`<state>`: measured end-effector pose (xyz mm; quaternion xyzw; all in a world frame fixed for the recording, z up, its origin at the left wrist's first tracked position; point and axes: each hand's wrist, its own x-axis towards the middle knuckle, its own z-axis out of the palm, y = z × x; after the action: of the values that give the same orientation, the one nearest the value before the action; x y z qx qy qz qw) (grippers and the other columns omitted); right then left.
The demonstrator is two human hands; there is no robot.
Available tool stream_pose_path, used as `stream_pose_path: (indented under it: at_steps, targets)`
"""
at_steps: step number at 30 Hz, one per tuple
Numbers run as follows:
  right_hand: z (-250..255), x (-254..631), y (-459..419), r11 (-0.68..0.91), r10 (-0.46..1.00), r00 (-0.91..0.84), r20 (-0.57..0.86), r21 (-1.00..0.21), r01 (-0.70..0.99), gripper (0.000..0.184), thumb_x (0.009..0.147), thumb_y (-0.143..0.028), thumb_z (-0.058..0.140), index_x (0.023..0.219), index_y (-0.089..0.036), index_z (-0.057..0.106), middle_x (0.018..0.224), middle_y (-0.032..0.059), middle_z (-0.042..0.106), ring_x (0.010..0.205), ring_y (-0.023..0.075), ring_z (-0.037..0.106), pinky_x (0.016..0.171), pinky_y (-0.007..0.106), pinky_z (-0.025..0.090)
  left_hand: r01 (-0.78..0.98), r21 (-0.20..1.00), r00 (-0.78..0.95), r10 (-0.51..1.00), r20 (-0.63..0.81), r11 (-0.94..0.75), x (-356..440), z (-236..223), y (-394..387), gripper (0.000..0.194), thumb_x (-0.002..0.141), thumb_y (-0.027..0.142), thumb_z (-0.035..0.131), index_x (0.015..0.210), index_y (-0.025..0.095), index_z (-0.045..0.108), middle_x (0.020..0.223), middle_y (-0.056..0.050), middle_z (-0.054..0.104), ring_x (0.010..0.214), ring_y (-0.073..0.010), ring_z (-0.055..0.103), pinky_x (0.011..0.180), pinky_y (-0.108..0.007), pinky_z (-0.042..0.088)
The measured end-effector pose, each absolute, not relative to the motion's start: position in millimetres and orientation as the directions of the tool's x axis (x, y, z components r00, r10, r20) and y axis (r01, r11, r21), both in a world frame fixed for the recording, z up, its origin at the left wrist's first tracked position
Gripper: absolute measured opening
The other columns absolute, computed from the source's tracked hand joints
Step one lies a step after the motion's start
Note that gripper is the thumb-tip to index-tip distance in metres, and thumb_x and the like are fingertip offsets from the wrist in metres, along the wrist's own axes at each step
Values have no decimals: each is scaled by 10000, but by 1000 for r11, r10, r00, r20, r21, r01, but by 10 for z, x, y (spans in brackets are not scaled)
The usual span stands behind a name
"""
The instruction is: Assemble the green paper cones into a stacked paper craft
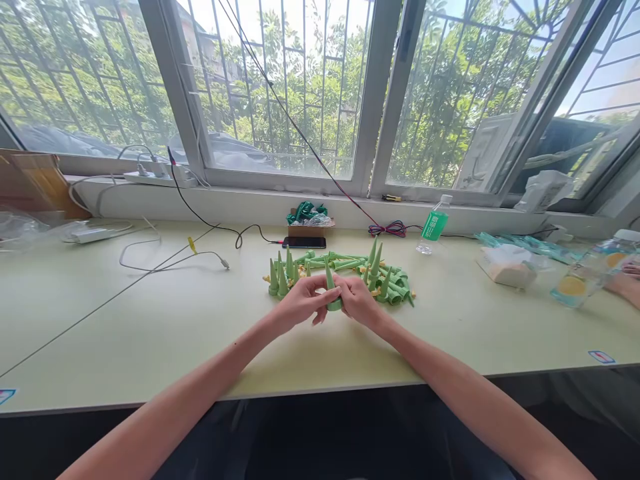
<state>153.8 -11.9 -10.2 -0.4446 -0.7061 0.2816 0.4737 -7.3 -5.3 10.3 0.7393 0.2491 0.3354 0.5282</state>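
A pale green pointed cone (334, 305) with a wider round base is held between both hands, tip up, above the front of a heap of similar parts. My left hand (304, 300) is closed on its left side, the thumb lying across it. Fingers of my right hand (359, 303) are closed against its right side and are partly hidden. Several green cones (283, 283) stand upright at the left of the heap. To the right, loose green tubes and cones (397, 283) lie piled with small yellowish pieces (376, 291) among them.
Behind the heap lie a black phone (304, 243) and a small box (313, 230) with green material. A bottle (433, 225) stands back right. Cables (165, 263) cross the table's left side. At far right are a tissue pack (510, 267), a larger bottle (580, 283) and another person's hand (627, 283).
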Motion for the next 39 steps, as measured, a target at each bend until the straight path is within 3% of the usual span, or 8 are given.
stream_pose_path:
  at_steps: [16, 27, 39]
  targets:
    - [-129, 1561, -109, 509, 860, -170, 482, -783, 356, 566, 937, -585, 311, 521, -201, 315, 454, -34, 324, 451, 88, 298, 454, 244, 236, -23, 960, 674, 705, 221, -279, -76, 110, -59, 367, 859, 481, 604, 958, 128, 622, 645, 31, 485, 401, -46, 483, 367, -168, 348]
    - [-141, 1569, -103, 525, 849, -170, 500, -769, 365, 584, 951, -578, 298, 511, -200, 367, 451, -24, 369, 459, 96, 330, 455, 244, 252, -80, 986, 634, 756, 162, -144, -51, 93, -49, 391, 812, 509, 653, 802, 121, 604, 571, 60, 394, 415, -40, 431, 352, -160, 340]
    - [-107, 1563, -137, 525, 851, -184, 492, -778, 345, 594, 936, -617, 312, 520, -198, 375, 444, -24, 381, 449, 96, 339, 445, 240, 259, 48, 911, 622, 726, 293, -409, -78, 76, -41, 365, 847, 462, 628, 992, 127, 645, 578, 25, 530, 392, -64, 485, 382, -183, 370]
